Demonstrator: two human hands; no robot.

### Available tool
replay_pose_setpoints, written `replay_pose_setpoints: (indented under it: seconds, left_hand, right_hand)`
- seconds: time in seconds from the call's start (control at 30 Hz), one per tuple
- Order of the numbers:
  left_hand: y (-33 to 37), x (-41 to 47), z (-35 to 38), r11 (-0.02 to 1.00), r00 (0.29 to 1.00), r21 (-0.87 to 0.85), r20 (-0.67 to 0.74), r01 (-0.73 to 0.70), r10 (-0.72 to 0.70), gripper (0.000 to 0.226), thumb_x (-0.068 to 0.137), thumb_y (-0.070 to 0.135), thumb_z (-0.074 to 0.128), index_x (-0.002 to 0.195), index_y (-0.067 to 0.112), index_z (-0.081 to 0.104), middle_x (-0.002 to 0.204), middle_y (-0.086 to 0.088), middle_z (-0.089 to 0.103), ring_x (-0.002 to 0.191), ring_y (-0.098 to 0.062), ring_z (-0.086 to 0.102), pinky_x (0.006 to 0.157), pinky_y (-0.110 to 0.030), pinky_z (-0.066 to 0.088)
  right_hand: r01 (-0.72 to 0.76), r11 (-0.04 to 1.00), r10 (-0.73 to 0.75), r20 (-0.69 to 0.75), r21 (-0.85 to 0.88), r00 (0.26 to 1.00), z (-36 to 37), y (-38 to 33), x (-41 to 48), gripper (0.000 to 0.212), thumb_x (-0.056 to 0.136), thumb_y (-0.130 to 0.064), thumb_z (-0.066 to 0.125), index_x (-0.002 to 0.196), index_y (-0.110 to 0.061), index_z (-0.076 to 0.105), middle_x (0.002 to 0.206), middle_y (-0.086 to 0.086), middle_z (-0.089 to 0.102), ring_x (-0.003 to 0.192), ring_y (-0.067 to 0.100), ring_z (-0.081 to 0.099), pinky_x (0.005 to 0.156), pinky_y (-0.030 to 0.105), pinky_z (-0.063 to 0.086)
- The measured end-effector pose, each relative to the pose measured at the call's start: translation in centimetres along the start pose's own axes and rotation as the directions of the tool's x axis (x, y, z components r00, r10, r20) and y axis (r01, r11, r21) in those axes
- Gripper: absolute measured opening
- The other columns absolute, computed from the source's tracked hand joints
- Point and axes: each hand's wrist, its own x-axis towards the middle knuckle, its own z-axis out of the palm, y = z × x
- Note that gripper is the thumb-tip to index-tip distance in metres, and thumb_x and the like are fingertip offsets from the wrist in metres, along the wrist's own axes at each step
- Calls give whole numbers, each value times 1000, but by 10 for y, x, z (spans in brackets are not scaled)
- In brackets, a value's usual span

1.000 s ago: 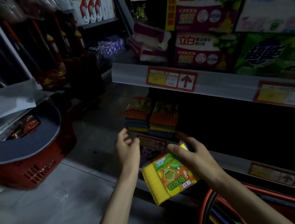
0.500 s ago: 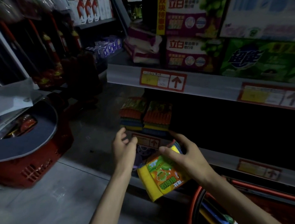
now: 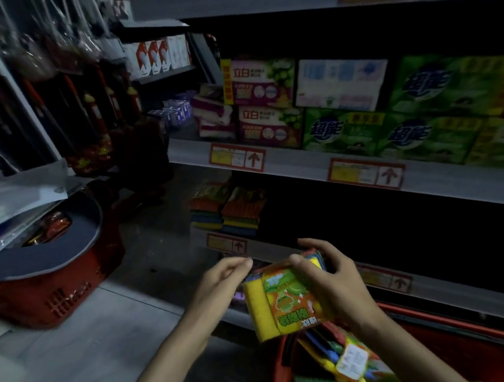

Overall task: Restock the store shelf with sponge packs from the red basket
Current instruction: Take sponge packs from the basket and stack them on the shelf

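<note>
Yellow-edged sponge pack (image 3: 288, 303) gripped by right hand (image 3: 335, 284); left hand (image 3: 219, 285), fingertips bunched at its corner, hold unclear.

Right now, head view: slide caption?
Right hand grips yellow sponge pack in orange-green wrap above red plastic basket; left hand beside it.

Two baskets are counted — a red basket (image 3: 487, 347) below the right hand (image 3: 341, 286), a second basket (image 3: 56, 296) well left of the left hand (image 3: 219, 282). One sponge pack (image 3: 285, 303) is held; two stacks (image 3: 208, 208) (image 3: 242, 211) are seen beyond it.
</note>
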Motion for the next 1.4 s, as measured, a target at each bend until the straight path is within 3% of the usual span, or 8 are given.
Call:
replay_pose_setpoints:
  seconds: [0.2, 0.43, 0.63, 0.83, 0.97, 1.1, 1.2, 1.4]
  left_hand:
    - [4, -47, 34, 910, 926, -193, 173, 367, -337, 71, 77, 71, 62, 123, 18, 67, 110, -20, 74, 92, -36, 77, 71, -46, 63]
    - [11, -83, 91, 714, 762, -371, 546, 593, -349, 86, 77, 71, 65, 129, 3, 69, 117, -26, 72, 102, -40, 73, 86, -53, 59]
    - [15, -93, 135, 741, 813, -448, 536, 501, -225, 65, 80, 53, 82, 129, 12, 71, 132, -22, 67, 111, -36, 68, 91, -48, 55]
    - [6, -80, 160, 731, 906, -543, 326, 413, -270, 51, 72, 28, 81, 118, 9, 74, 113, -20, 74, 97, -35, 71, 92, -51, 57]
    - [8, -68, 167, 763, 944, -557, 223, 329, -245, 52, 68, 33, 80, 117, 18, 72, 111, -18, 77, 98, -32, 73, 82, -43, 60]
    - [3, -64, 172, 832, 962, -488, 196, 264, -190, 65, 66, 43, 83, 125, 19, 70, 113, -11, 78, 101, -25, 76, 81, -40, 59]
    - [1, -67, 176, 866, 970, -449, 190, 221, -150, 62, 67, 49, 81, 122, 21, 70, 112, -8, 79, 96, -22, 77, 75, -38, 58]
    - [-1, -74, 181, 891, 960, -399, 251, 218, -122, 69, 66, 58, 87, 124, 24, 70, 118, -9, 77, 103, -25, 76, 93, -49, 57]
  right_hand:
    - [360, 870, -395, -39, -337, 918, -60, -10, -44, 60, 76, -60, 79, 126, -31, 62, 124, -8, 62, 117, 11, 64, 93, 34, 57]
    - [743, 92, -744, 450, -662, 494, -118, -16, -92, 57, 90, -48, 76, 129, -14, 53, 130, 10, 50, 115, 31, 57, 91, 41, 54]
    - [772, -244, -650, 690, -588, 320, -153, -5, -108, 29, 100, -24, 69, 128, -17, 73, 124, 11, 73, 126, 29, 63, 113, 48, 45]
    - [728, -49, -530, 635, -684, 562, -178, 9, -105, 50, 102, -43, 61, 146, -20, 57, 150, 5, 56, 146, 24, 45, 118, 46, 38]
    - [500, 505, -449, 280, -703, 848, -178, 2, -107, 57, 97, -55, 61, 146, -26, 52, 148, -11, 51, 142, 9, 46, 113, 34, 43]
    - [136, 936, -144, -1, -325, 990, -179, -1, -109, 47, 96, -55, 62, 140, -38, 55, 135, -25, 60, 126, -2, 57, 101, 26, 52]
    - [-90, 996, 90, 43, -10, 995, -181, -3, -108, 53, 84, -49, 71, 135, -44, 59, 128, -17, 67, 114, 6, 69, 88, 24, 59]
    - [-247, 963, 237, 96, 109, 967, -175, -6, -113, 59, 73, -32, 87, 127, -39, 66, 126, 1, 67, 102, 17, 75, 76, 29, 62]
